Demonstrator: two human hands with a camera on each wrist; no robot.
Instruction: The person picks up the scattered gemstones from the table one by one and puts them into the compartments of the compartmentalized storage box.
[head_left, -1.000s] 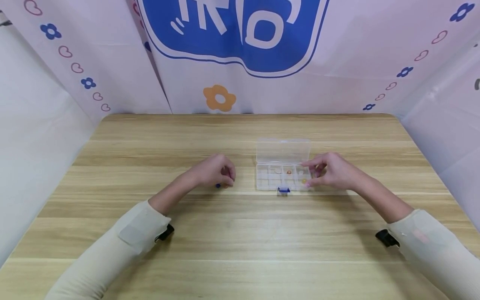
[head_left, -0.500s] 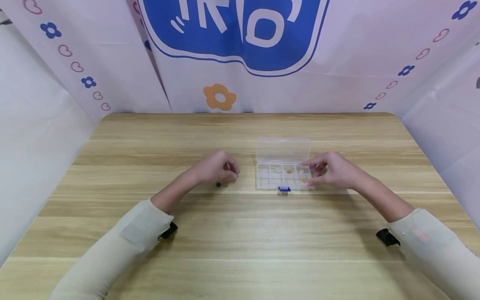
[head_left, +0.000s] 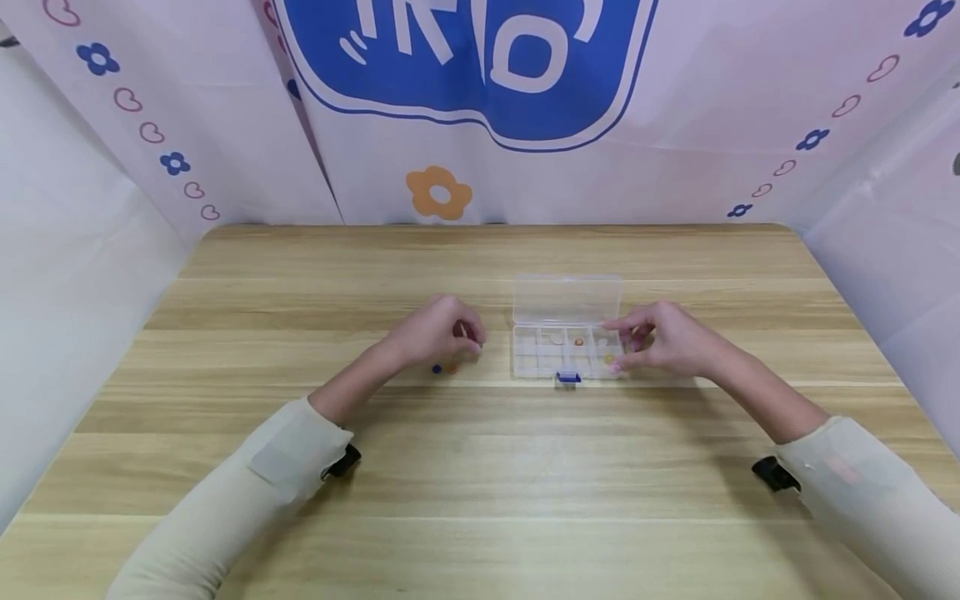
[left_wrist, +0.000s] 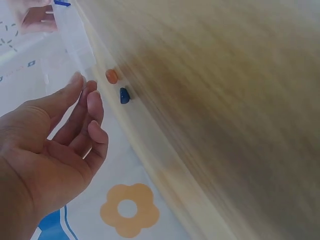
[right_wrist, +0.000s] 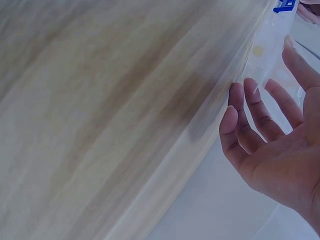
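A clear plastic compartment box (head_left: 527, 377) lies on the table with its lid (head_left: 567, 301) raised at the back. My right hand (head_left: 663, 337) holds the box by its right end, thumb in front and forefinger at the rear corner. Left of the box, my left hand (head_left: 438, 329) is just above the table, thumb and forefinger tips together. They seem to pinch a small stone, mostly hidden, its colour unclear. Beneath this hand lie a dark blue stone (left_wrist: 124, 95) and an orange stone (left_wrist: 111, 76). An orange stone (head_left: 578, 342) and a yellow stone (head_left: 609, 358) sit in separate compartments.
A blue latch (head_left: 568, 377) marks the box's front edge. Pale, hard-to-see pieces lie in other compartments. Behind the wooden table (head_left: 480, 500) hangs a printed white cloth (head_left: 637, 183), and white sheeting stands along both sides.
My left hand has risen off the table and shifted right, towards the box, leaving the blue and orange stones behind. The right hand keeps its hold on the box.
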